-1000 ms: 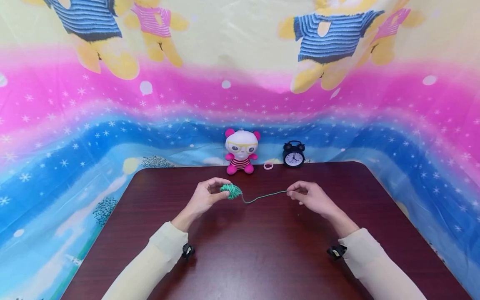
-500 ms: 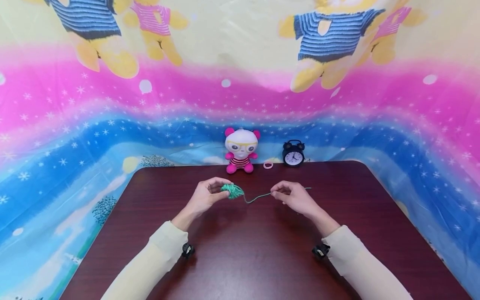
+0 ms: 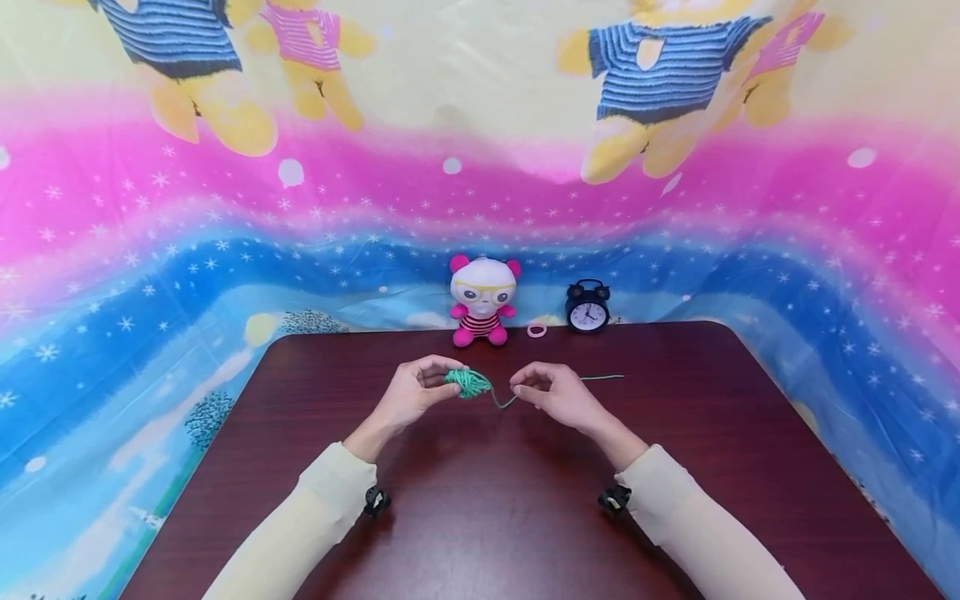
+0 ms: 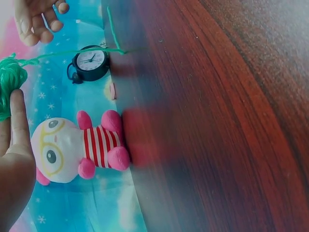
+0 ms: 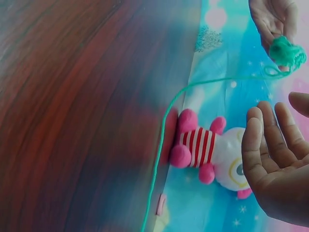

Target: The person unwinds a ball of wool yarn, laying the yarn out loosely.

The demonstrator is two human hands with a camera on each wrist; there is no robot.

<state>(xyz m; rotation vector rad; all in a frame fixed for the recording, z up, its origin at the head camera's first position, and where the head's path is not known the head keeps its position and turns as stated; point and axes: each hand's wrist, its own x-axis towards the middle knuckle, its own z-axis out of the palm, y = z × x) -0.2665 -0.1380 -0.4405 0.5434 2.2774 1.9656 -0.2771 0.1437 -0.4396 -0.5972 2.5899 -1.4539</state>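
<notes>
In the head view my left hand (image 3: 408,397) pinches a small bundle of green yarn (image 3: 468,383) between thumb and fingers above the table. A loose strand (image 3: 602,377) dips from the bundle, passes behind my right hand (image 3: 562,400) and comes out to its right. The right wrist view shows this hand (image 5: 280,164) with spread, bent fingers holding nothing, while the strand (image 5: 164,125) curves away onto the tabletop. In the left wrist view the right fingers hang above the strand (image 4: 72,51), apart from it; the yarn bundle (image 4: 12,79) rests against the left fingers.
At the back edge of the dark wooden table (image 3: 480,517) a pink and white panda plush (image 3: 482,304) sits upright. Right of it are a small pale pink ring (image 3: 537,337) and a black alarm clock (image 3: 588,315). A printed cloth (image 3: 450,208) hangs behind and around the table.
My right hand has let go of the strand's end and moved left toward the bundle; the end stays out to the right. My left hand keeps its grip almost in place.
</notes>
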